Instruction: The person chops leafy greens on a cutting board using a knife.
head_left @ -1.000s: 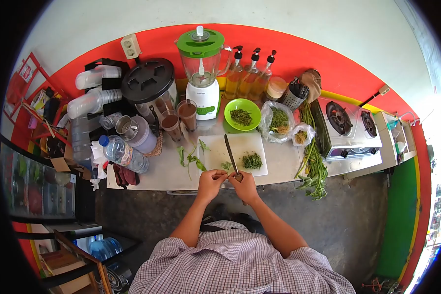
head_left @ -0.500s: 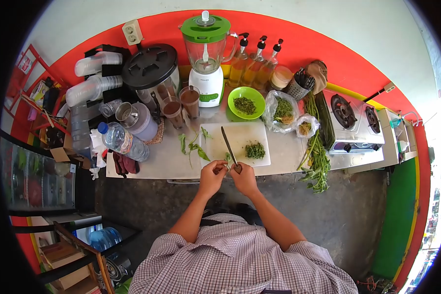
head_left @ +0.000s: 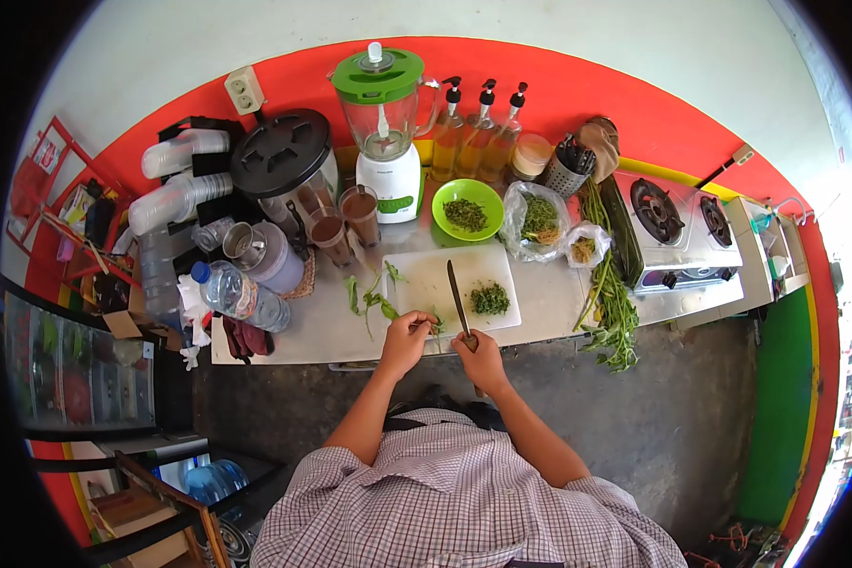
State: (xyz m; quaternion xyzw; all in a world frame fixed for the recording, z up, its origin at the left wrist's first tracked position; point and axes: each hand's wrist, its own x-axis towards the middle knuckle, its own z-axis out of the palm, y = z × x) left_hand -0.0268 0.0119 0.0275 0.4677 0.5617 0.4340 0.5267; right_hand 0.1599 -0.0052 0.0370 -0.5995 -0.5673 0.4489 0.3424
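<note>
My right hand [head_left: 480, 358] is wrapped around the handle of a knife [head_left: 456, 292], whose dark blade points away from me over the white cutting board [head_left: 412, 276]. To its left, my left hand [head_left: 405, 343] is closed at the board's front edge, pinching a small green sprig [head_left: 436, 324] that is partly hidden by the fingers. Chopped green leaves [head_left: 489, 299] lie in a pile on the board's right side, apart from the blade. A leafy stem [head_left: 371, 299] lies across the counter by the board's left edge.
Behind the board stand a green bowl [head_left: 468, 206] of chopped greens, a blender [head_left: 389, 180] and pump bottles [head_left: 475, 145]. Bagged greens [head_left: 540, 220], long leafy stalks [head_left: 610, 322] and a gas stove [head_left: 677, 232] are at right. A water bottle [head_left: 241, 295] and brown cups [head_left: 329, 237] stand left.
My hands have moved apart, the right one shifting right with the knife. The blade now points more directly away from me. The camera view has also shifted slightly.
</note>
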